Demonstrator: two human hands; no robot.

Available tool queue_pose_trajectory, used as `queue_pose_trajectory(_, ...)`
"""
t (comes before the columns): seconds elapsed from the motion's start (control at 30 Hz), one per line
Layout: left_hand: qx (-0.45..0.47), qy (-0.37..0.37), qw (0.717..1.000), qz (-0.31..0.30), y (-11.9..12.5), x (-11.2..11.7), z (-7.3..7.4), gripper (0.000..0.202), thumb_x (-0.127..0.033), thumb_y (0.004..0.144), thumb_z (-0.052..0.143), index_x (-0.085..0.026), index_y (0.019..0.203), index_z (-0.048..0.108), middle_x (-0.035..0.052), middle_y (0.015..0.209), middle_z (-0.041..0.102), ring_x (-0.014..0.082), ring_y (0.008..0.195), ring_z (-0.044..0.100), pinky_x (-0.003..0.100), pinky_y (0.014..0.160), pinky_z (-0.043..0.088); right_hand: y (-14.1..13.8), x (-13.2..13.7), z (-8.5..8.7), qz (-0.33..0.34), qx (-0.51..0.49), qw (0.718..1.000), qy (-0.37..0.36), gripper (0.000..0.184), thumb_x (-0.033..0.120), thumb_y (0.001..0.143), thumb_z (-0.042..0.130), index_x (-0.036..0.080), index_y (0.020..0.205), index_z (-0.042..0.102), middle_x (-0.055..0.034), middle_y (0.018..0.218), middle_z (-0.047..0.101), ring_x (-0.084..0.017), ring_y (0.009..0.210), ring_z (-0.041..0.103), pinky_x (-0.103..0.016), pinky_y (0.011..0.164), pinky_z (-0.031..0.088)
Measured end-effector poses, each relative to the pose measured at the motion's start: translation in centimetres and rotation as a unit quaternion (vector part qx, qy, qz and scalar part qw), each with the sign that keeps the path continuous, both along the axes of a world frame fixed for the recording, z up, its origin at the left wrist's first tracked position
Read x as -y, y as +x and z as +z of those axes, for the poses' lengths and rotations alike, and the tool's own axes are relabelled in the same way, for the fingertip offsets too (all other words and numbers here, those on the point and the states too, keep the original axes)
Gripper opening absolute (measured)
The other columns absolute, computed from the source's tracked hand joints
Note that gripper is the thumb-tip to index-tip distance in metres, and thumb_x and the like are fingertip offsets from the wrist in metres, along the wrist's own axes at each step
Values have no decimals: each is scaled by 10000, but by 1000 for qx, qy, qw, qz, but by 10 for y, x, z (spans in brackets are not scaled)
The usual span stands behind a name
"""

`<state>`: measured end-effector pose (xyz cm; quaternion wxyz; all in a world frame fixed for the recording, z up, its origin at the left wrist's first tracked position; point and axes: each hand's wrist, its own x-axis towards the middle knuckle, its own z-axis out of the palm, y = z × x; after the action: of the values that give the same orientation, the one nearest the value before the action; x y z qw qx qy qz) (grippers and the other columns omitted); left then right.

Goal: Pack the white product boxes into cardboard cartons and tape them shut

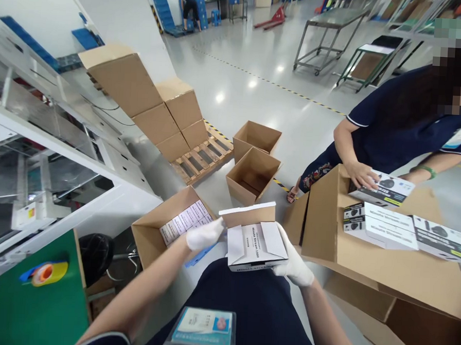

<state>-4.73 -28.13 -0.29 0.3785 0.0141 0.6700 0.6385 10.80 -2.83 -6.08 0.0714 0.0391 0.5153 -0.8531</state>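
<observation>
A white carton (255,242) with a raised top flap is in front of my body, its inner side flaps folded in. My right hand (295,266), in a white glove, grips its right side. My left hand (206,235), also gloved, is just left of the carton, level with the raised flap. Its fingers are drawn together; whether they pinch the flap edge or a small thing is unclear. Below that hand stands an open brown box (146,230) with labelled white cartons (187,221) inside.
At right a co-worker (404,109) handles a printed carton (388,189) over a large brown box (368,267) bearing more cartons. Two open brown boxes (249,176) stand ahead, beside a loaded wooden pallet (200,163). A green table (33,311) with tape is at left.
</observation>
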Motion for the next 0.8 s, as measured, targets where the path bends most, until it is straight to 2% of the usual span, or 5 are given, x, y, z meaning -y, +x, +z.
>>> queue_pose_trajectory(0.2,-45,-42,977,202,40,-24,-15,474,-557,824,737,-134,1038,726,126,1070,776,290,1021,703,388,898,567,-12,-8,8,97,12,995,20,1242,524,655,935,261,1643,229,-175,1633,392,-359,1489,412,-540,1242,293)
queue_pose_trajectory(0.43,-193,-21,970,150,39,-29,9,262,-408,775,801,-162,850,752,54,934,756,220,932,685,309,874,539,-38,21,25,-94,84,945,303,878,340,750,808,248,1540,436,-102,1458,579,-326,1426,471,-506,1288,222)
queue_pose_trajectory(0.53,-131,-30,982,134,34,-20,0,363,-484,808,779,-150,952,763,60,945,773,234,924,695,320,837,550,-27,1,26,-6,60,980,190,555,357,871,628,221,1407,591,-87,1363,665,-323,1336,561,-512,1228,341)
queue_pose_trajectory(0.67,-49,-6,996,77,25,-15,-21,475,-541,801,786,-134,1043,756,74,955,790,263,950,714,344,836,564,-12,-29,24,60,84,995,8,580,284,793,573,213,1365,644,-69,1278,728,-329,1221,651,-523,1120,469)
queue_pose_trajectory(0.8,-45,-16,998,27,20,-27,-31,527,-567,799,782,-126,1088,760,92,981,801,284,972,721,377,869,571,-20,-40,35,93,50,990,93,495,273,794,669,193,1279,725,-72,1201,762,-332,1224,646,-512,1154,442)
